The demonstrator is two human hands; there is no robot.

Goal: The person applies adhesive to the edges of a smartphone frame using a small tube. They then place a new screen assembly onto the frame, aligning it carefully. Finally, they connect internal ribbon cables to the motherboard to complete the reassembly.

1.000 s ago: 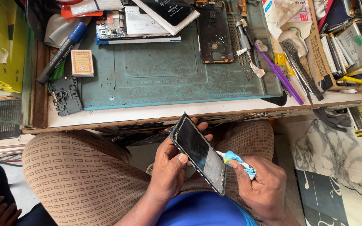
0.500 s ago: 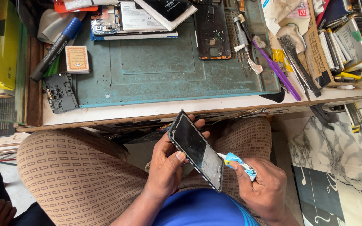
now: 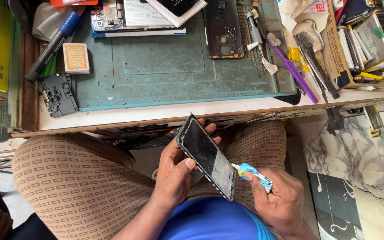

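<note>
Black glass on a thin slab: phone (image 3: 206,156) held tilted at centre frame, just below the bench edge (image 3: 165,119) and above the patterned trousers (image 3: 81,178); likely light, stiff and brittle, slick on the face, so best gripped by the long edges rather than pressed on the screen; lower end of the glass looks dusty or scuffed. Left hand (image 3: 174,173) wrapped round the phone from behind, thumb lying on the near edge, fingertips curling over the top corner; closed firmly on it. Right hand (image 3: 281,200) at lower right pinching a small blue and white tube (image 3: 255,174), fingers curled tight round its body, white nozzle touching the phone's right edge; soft, squeezable, probably smooth plastic. Up on the bench, a worn teal mat (image 3: 170,66), rubbery and stained; a dark phone back shell (image 3: 223,29) at top centre; a purple brush (image 3: 292,71) at upper right; a black marker (image 3: 52,46) and a small orange box (image 3: 75,58) at upper left.
</note>
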